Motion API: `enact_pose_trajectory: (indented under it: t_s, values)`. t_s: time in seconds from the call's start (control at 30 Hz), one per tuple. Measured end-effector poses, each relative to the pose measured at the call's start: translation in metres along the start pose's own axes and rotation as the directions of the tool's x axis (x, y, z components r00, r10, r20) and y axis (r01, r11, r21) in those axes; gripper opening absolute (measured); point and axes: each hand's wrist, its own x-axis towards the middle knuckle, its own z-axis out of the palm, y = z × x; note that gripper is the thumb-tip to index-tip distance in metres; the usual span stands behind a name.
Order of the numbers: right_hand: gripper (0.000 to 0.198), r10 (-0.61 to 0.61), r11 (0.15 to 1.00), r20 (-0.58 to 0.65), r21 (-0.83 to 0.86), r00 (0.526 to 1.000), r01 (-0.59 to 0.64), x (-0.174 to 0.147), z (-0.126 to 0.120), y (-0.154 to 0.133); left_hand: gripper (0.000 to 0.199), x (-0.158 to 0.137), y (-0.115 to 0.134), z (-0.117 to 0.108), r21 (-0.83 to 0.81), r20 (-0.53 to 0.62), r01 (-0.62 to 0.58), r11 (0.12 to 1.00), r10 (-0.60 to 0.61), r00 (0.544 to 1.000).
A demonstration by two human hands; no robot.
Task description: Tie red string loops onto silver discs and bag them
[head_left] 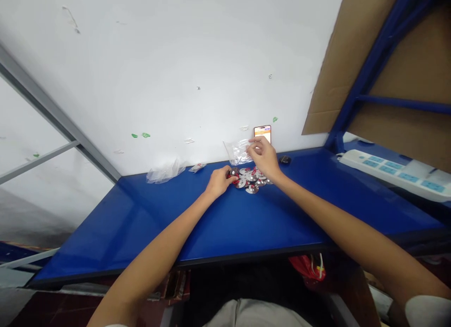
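Observation:
A pile of shiny round metal discs with domed centres, like finger cymbals (252, 177), lies on the blue table, with red cords among them. My left hand (218, 181) is at the pile's left side, its fingers and thumb closed round a darker finger cymbal (234, 171) with red cord. Above the pile, my right hand (264, 155) pinches the right edge of a clear plastic bag (237, 152) between thumb and fingers. The bag spreads out to the left of that hand, near the wall.
A lit phone (262, 131) leans against the white wall behind my right hand. Clear plastic bags (165, 172) and a small packet (197, 167) lie to the left. A small black object (285, 160) and a white power strip (394, 173) are to the right.

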Motion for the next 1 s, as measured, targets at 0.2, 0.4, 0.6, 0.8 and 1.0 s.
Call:
enact_pose_trajectory:
  t_s: [0.2,0.4,0.6,0.8,1.0]
  values:
    - [0.027,-0.012,0.999,0.000,-0.045,1.000,0.012,-0.001,-0.001,-0.004,0.011,0.003,0.000,-0.010,-0.023,-0.023,0.021,1.000,-0.021,1.000]
    - [0.023,-0.045,0.998,-0.065,-0.051,0.997,0.041,0.001,-0.004,-0.007,0.028,0.006,-0.005,-0.026,-0.026,-0.100,0.080,0.996,-0.082,0.992]
    - [0.020,-0.088,0.996,-0.054,-0.031,0.995,0.087,0.002,-0.002,-0.004,0.020,0.006,-0.001,-0.029,0.084,0.159,0.119,0.989,-0.131,0.979]
    - [0.017,-0.113,0.993,-0.041,-0.025,0.993,0.112,0.002,-0.001,-0.001,0.017,0.010,-0.001,-0.033,0.205,0.147,0.064,0.977,-0.095,0.984]
    - [0.017,-0.116,0.993,-0.026,-0.036,0.993,0.115,0.001,-0.002,-0.007,0.032,0.013,-0.005,-0.049,0.424,0.027,0.040,0.905,-0.057,0.998]
